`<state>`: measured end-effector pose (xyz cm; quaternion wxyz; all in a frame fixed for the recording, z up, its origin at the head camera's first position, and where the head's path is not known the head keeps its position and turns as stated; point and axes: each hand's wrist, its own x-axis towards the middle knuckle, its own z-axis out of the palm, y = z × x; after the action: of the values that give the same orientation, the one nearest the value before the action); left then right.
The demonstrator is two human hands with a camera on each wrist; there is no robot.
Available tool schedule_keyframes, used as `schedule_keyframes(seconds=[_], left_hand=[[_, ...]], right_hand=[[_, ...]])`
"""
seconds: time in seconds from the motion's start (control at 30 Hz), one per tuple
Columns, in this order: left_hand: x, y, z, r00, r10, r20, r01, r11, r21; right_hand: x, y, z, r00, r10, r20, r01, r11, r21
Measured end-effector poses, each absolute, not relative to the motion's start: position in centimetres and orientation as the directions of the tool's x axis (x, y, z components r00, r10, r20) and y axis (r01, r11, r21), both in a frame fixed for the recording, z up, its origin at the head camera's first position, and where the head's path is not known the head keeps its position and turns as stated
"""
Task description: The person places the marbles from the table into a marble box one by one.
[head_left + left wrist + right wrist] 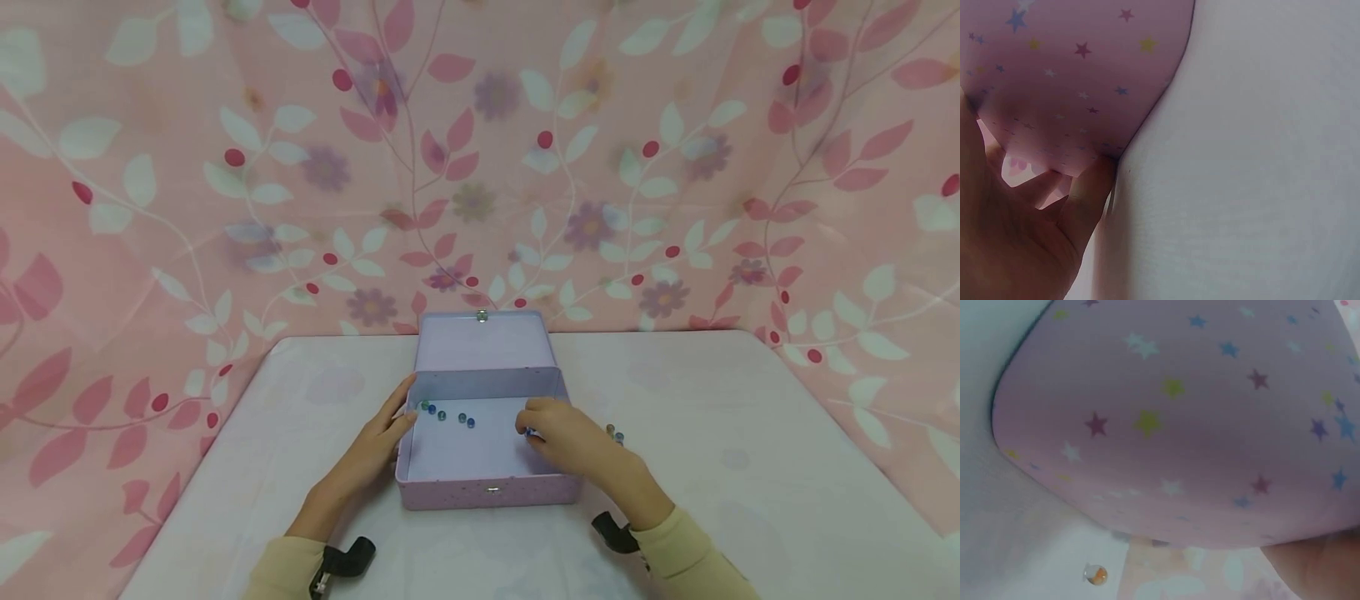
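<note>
A lilac tin box (pixel 491 493) stands with its lid (pixel 483 342) tipped back. Star prints cover the outer wall (pixel 1079 75). My left hand (pixel 371 450) grips the box's left side, thumb at the rim; in the left wrist view its fingers reach round the box's edge. My right hand (pixel 564 435) is over the inside right part of the box, fingers curled down and pinching a blue marble (pixel 530 432). Several glass marbles (pixel 442 416) lie loosely in a row on the box floor, at the back left. The right hand's fingers are hidden in the right wrist view.
Outside the box on the right, a few more marbles (pixel 618 437) lie on the white tablecloth (pixel 712 450), partly behind the right wrist. One marble with orange inside (pixel 1095 574) shows beside the box in the right wrist view. A floral curtain (pixel 480 167) hangs behind the table.
</note>
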<state>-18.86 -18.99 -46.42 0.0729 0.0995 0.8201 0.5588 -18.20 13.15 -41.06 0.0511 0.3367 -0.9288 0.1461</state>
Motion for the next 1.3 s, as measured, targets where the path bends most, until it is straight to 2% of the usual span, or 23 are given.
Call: schedule_keyframes(seconds=[0.63,1.17,1.3], left_hand=[[-18.89,-19.04,-46.6,-0.967,0.253,-0.017,0.074,0.347,0.935],[-19.01,-19.01,-46.51,-0.97,0.243,-0.024,0.064,0.349,0.935],[-18.96,-18.99,-46.49,-0.97,0.239,-0.033,0.055,0.351,0.935]], right_hand=[[-18.3,12.43,-41.9,-0.781,-0.604,0.161,-0.617,0.786,-0.046],[-18.52,12.57,-42.05,-0.782,-0.597,0.175,-0.615,0.785,-0.069],[-18.53,12.79,-41.92,-0.786,-0.595,0.171,-0.615,0.781,-0.111]])
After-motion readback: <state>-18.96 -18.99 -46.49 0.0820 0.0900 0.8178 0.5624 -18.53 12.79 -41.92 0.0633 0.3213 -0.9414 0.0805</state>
